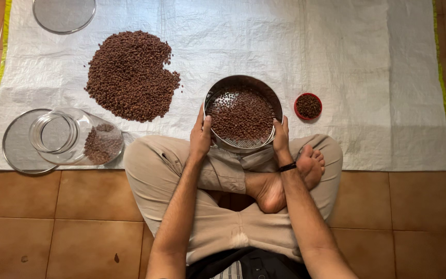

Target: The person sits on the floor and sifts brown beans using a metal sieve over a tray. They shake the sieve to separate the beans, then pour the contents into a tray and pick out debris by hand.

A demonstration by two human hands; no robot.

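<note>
You sit cross-legged on the tiled floor and hold a round metal sieve between both hands, above the near edge of the white sheet, just in front of your knees. Your left hand clasps its left rim, fingers closed on the wall; your right hand clasps the right rim the same way. The sieve has no long axis; its open mouth faces up toward you, slightly tilted, with brown grains inside. A small red bowl of grains stands just right of it. A grain heap and a tipped glass jar lie left.
</note>
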